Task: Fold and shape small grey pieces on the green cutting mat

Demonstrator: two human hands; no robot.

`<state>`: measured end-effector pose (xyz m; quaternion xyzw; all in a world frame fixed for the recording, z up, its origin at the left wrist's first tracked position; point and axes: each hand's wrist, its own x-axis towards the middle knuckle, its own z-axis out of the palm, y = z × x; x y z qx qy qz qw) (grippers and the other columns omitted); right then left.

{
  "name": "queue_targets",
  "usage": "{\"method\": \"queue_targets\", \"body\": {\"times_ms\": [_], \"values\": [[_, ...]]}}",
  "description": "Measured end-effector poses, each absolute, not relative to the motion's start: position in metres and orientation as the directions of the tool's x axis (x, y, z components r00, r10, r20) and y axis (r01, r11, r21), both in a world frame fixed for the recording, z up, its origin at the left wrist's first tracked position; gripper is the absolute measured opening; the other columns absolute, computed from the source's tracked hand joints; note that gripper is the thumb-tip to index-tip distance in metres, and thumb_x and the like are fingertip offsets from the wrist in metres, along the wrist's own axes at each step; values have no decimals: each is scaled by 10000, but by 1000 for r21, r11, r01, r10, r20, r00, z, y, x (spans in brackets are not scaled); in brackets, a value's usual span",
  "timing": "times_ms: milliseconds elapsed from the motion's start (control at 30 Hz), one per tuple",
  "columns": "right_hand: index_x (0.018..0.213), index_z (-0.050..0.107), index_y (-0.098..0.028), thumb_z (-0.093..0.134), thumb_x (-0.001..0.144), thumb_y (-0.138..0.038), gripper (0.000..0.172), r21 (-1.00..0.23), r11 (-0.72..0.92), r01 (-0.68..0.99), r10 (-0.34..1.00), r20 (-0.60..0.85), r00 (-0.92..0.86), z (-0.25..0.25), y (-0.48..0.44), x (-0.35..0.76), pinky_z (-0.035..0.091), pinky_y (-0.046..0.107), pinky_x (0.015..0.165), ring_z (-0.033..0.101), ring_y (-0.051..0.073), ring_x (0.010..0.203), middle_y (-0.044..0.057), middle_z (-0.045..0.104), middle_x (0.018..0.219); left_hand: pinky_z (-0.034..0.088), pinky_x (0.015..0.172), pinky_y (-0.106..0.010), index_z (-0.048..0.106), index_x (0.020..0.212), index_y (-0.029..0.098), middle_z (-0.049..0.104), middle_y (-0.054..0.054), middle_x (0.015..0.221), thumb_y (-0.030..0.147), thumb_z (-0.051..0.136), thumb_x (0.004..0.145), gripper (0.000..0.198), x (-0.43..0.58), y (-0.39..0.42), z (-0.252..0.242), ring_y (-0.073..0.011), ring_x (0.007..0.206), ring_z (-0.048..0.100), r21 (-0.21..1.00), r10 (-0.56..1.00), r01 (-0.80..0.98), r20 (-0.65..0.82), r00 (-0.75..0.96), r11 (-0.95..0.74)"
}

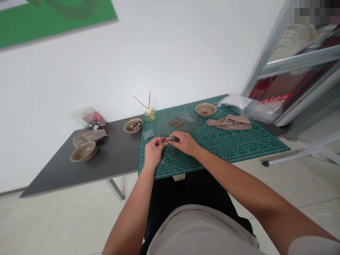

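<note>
Over the near part of the green cutting mat (239,145), my left hand (152,150) and my right hand (186,142) meet, both pinching one small grey fabric piece (171,139) between their fingertips. The piece is held just above the mat. A grey fabric square (148,134) lies to the left of my hands, a brown square (176,122) and another grey one (188,118) lie beyond them.
Three tan bowls stand about: one (133,125) with scraps beside the mat, one (205,109) on the mat's far side, one (83,151) at the left. A reed diffuser (150,113), folded beige cloth (231,122), plastic bag (252,106), plastic jar (86,116) and dark table (106,163) are present.
</note>
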<state>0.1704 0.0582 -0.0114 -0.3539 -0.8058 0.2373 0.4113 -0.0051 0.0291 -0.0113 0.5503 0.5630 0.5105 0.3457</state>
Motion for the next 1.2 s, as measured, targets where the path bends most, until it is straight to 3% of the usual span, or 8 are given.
{"method": "queue_targets", "body": {"times_ms": [867, 1067, 1200], "values": [[958, 656, -182, 637, 893, -231, 83, -656, 652, 379, 753, 506, -421, -12, 57, 171, 440, 275, 761, 622, 166, 825, 35, 687, 899, 516, 768, -315, 735, 853, 190, 761, -19, 810, 269, 744, 669, 200, -5, 30, -14, -182, 757, 686, 959, 971, 251, 176, -160, -132], [865, 652, -187, 626, 904, -258, 85, -642, 629, 437, 774, 469, -425, -12, 58, 169, 428, 273, 722, 604, 163, 757, 17, 658, 795, 522, 804, -325, 726, 855, 190, 763, -26, 839, 243, 730, 683, 180, -3, 28, -12, -185, 788, 693, 956, 964, 254, 193, -181, -144], [936, 670, -193, 626, 903, -235, 69, -638, 654, 407, 753, 496, -433, -11, 57, 169, 447, 286, 772, 634, 173, 831, 32, 699, 889, 518, 809, -327, 720, 851, 192, 758, -25, 841, 243, 726, 689, 170, -3, 28, -11, -183, 786, 687, 951, 966, 274, 192, -172, -141]]}}
